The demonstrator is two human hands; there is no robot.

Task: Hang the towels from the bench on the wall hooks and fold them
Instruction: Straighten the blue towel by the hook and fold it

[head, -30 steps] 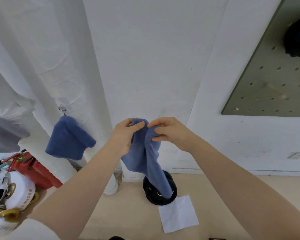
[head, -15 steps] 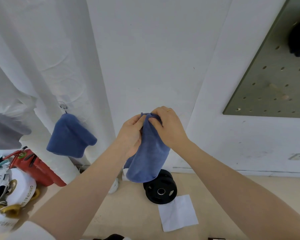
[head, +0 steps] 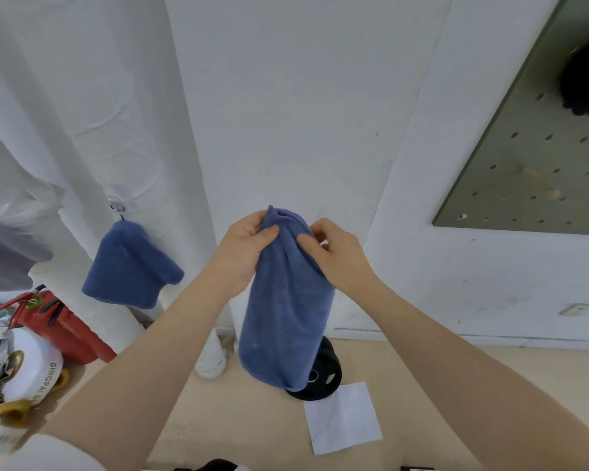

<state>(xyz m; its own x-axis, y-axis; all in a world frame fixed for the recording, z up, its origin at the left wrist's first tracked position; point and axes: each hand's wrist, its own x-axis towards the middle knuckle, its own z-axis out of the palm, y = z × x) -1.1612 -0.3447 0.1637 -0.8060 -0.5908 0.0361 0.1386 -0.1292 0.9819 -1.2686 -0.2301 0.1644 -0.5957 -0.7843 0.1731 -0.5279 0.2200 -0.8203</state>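
A blue towel [head: 283, 311] hangs doubled over against the white wall in front of me. My left hand [head: 244, 248] pinches its top left edge between thumb and fingers. My right hand [head: 334, 253] grips its top right side, thumb on the cloth. Whatever holds the towel's top is hidden behind the cloth and my hands. A second blue towel [head: 130, 266] hangs folded from a small metal wall hook [head: 117, 209] to the left. At the far left edge a grey towel [head: 4, 260] droops.
A black weight plate [head: 323, 375] lies on the floor under the towel, with a white paper sheet [head: 344, 418] beside it. White curtains [head: 65, 130] hang left. A red bag [head: 62, 328] and white bags [head: 17, 365] crowd the lower left. A grey pegboard [head: 531, 164] is on the right.
The long dangling end of the towel has been brought up, so it now hangs as a shorter doubled fold. Both hands stayed at its top and moved slightly apart.
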